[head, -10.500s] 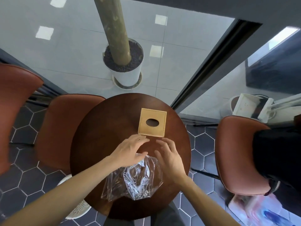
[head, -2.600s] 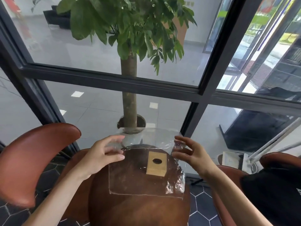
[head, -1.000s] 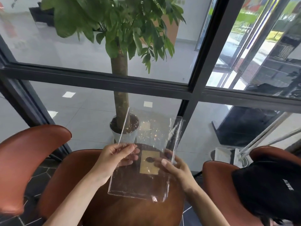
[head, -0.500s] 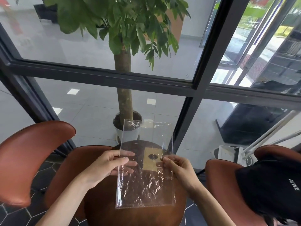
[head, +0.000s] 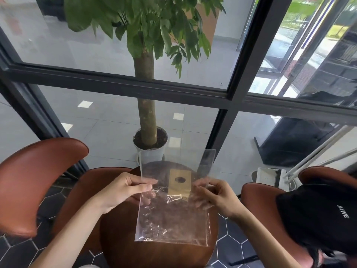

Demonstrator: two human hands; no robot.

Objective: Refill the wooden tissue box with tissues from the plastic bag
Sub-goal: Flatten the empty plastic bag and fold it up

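I hold a clear plastic bag upright in the air above the round wooden table. My left hand pinches the bag's left edge and my right hand pinches its right edge. The bag looks flat and see-through, with no tissues visible inside. Through the plastic I see the wooden tissue box with its oval hole, standing on the far part of the table.
Brown leather chairs stand at the left, behind the table and at the right. A black garment lies on the right chair. Beyond the glass wall stands a potted tree.
The bag has been straightened and hangs squarer between both hands, which are now spread further apart on its side edges. The camera has shifted slightly.
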